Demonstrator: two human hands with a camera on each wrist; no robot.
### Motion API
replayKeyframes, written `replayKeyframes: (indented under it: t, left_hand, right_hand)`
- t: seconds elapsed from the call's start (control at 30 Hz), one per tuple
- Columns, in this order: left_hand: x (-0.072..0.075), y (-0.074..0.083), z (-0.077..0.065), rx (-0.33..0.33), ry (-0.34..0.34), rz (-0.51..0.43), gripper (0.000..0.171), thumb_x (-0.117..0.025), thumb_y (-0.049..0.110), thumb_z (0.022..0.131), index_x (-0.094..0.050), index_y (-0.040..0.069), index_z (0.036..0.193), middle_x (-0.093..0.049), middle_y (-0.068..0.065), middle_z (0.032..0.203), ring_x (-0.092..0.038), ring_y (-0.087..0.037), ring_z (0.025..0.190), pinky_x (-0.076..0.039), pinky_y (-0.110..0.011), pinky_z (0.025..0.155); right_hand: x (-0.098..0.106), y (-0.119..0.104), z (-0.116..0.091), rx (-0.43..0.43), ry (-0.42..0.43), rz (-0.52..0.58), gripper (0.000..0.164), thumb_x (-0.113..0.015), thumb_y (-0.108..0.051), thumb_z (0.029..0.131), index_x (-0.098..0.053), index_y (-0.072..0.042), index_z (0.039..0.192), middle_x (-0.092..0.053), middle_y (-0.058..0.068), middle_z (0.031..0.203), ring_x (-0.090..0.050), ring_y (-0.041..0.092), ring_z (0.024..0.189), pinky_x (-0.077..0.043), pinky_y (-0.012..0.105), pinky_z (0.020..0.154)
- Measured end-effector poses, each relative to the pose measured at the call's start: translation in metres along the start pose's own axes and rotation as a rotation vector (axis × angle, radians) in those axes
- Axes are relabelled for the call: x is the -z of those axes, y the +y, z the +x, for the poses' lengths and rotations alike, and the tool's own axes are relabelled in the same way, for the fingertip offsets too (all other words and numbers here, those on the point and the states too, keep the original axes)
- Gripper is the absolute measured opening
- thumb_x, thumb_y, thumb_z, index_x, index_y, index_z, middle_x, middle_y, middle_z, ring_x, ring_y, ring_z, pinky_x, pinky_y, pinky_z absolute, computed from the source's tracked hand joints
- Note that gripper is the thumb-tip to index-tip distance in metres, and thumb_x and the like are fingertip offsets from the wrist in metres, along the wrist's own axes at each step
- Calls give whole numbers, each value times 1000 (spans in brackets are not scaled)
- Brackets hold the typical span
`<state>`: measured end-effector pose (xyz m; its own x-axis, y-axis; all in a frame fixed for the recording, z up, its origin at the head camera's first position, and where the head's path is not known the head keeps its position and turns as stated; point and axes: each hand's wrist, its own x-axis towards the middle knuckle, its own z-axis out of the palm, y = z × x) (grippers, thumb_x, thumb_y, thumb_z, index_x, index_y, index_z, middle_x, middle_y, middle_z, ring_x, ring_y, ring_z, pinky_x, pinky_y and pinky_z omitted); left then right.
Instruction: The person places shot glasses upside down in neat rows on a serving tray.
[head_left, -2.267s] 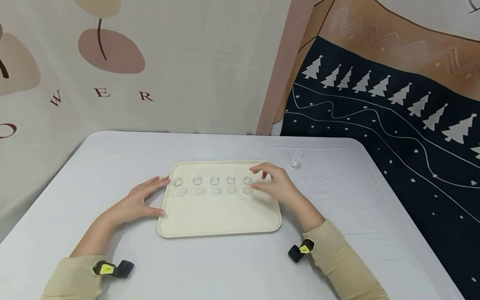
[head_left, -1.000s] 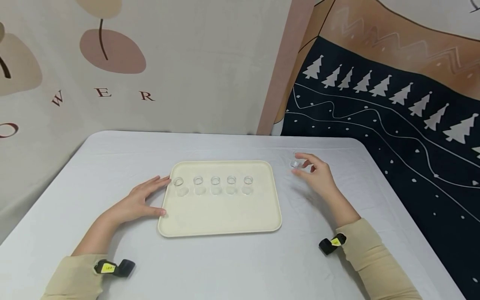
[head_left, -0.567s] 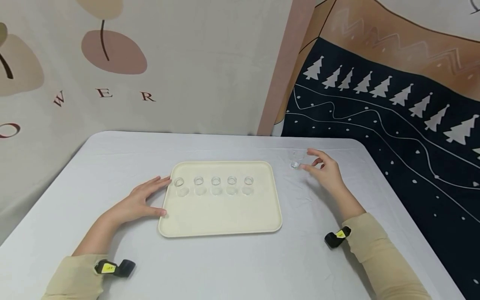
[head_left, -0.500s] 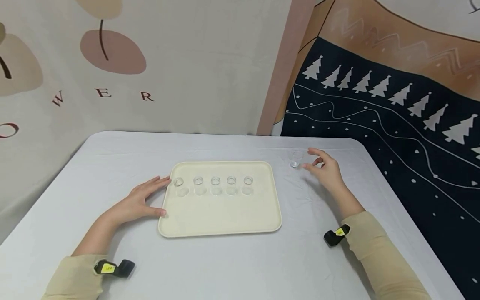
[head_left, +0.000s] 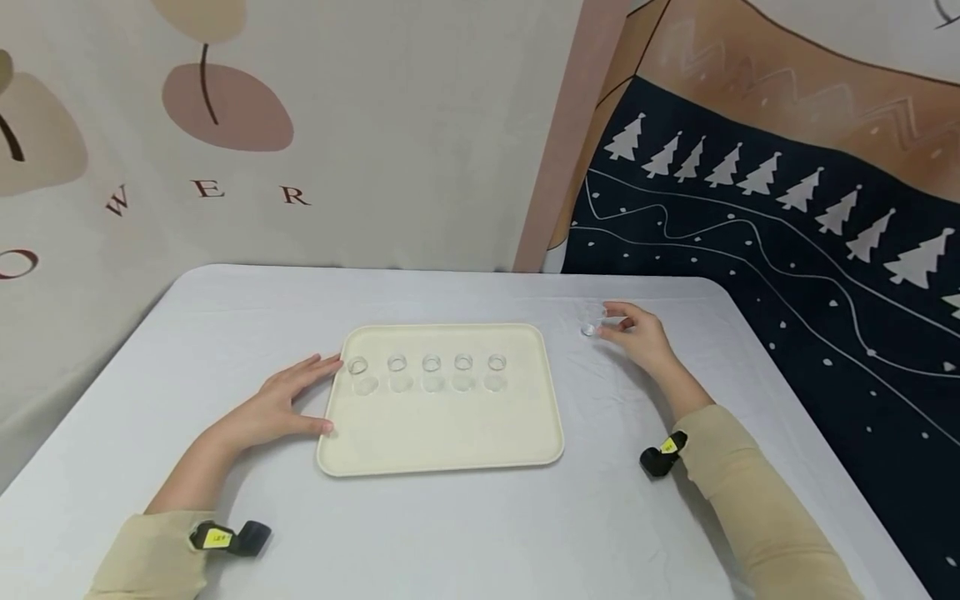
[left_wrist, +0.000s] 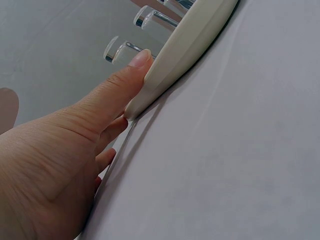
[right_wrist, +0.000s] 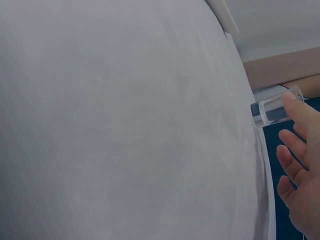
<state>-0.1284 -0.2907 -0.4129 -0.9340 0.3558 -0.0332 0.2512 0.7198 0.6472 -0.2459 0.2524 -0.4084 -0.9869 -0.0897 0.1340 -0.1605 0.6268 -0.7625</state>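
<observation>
A cream tray (head_left: 442,433) lies on the white table, bearing a row of several small clear shot glasses (head_left: 431,363) that appear to stand upside down, thick bases up. My left hand (head_left: 273,404) rests against the tray's left edge with its fingers spread; in the left wrist view the thumb (left_wrist: 141,59) lies on the rim near the closest glass. Right of the tray, another shot glass (right_wrist: 272,109) stands upright on the table, its thick base down. My right hand (head_left: 636,337) pinches it between thumb and fingers; the thumb covers part of its upper wall.
A white cloth covers the table (head_left: 450,533), whose far edge runs a little behind the single glass. Beyond it hang a pale printed curtain (head_left: 405,150) and a dark cloth with white trees (head_left: 720,217). A small camera sits on each wrist.
My right hand left the glass row, reached the single glass, drew back slightly to the right, then closed in on it again. Left hand, tray and row stayed put.
</observation>
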Motion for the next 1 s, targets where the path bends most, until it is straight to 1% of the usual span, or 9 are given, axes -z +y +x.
replayKeyframes:
  t: [0.2, 0.27, 0.37, 0.43, 0.53, 0.63, 0.83, 1.0]
  left_hand:
    - [0, -2, 0, -10, 2, 1, 94, -83, 40, 70, -38, 10, 147, -27, -20, 153, -12, -49, 138, -9, -75, 98]
    - [0, -2, 0, -14, 2, 5, 94, -83, 40, 70, -38, 9, 147, -28, -19, 153, -12, -49, 138, -9, -74, 99]
    - [-1, -3, 0, -13, 4, 9, 94, -83, 40, 70, -39, 9, 147, -28, -19, 152, -13, -49, 138, -9, -74, 99]
    - [0, -4, 0, -5, 3, 9, 95, -83, 41, 70, -38, 10, 147, -27, -20, 153, -12, -49, 138, -9, -74, 98]
    - [0, -4, -1, 6, 3, 7, 95, -83, 41, 70, -38, 10, 147, -25, -21, 153, -12, -51, 137, -9, -75, 97]
    - [1, -3, 0, 11, 6, 4, 95, -83, 40, 70, -38, 11, 147, -24, -22, 153, -11, -52, 137, -8, -76, 97]
    - [2, -3, 0, 12, 7, 5, 95, -83, 40, 69, -38, 10, 147, -25, -22, 153, -11, -51, 137, -8, -76, 97]
    - [1, -3, 1, 8, 2, 7, 96, -83, 41, 69, -37, 11, 148, -24, -21, 153, -11, -50, 138, -8, -75, 98]
  right_hand:
    - [-7, 4, 6, -41, -22, -18, 53, -75, -23, 85, -56, -5, 131, -60, 13, 122, -50, 21, 90, -43, 28, 69]
    - [-9, 4, 7, -43, -22, -27, 52, -75, -22, 85, -57, -5, 130, -61, 14, 118, -49, 21, 87, -43, 28, 68]
    - [-12, 4, 7, -23, -21, -36, 52, -76, -20, 84, -58, -2, 129, -62, 15, 108, -49, 21, 83, -42, 28, 65]
    - [-14, 4, 7, -11, -17, -40, 51, -77, -20, 83, -59, -2, 127, -62, 15, 101, -48, 21, 80, -42, 28, 64]
    - [-17, 3, 8, -18, -11, -28, 47, -76, -20, 84, -61, -3, 125, -60, 12, 93, -48, 20, 78, -42, 28, 64]
    - [-20, 2, 8, -20, 0, -23, 43, -75, -19, 85, -63, -3, 122, -58, 10, 88, -48, 21, 77, -42, 29, 65]
    - [-21, 3, 7, 10, 23, -32, 40, -76, -20, 84, -66, -3, 119, -59, 10, 85, -48, 21, 75, -42, 29, 63]
    - [-19, 6, 5, 0, 20, -30, 40, -76, -23, 84, -66, -5, 118, -60, 9, 86, -48, 21, 76, -42, 29, 64]
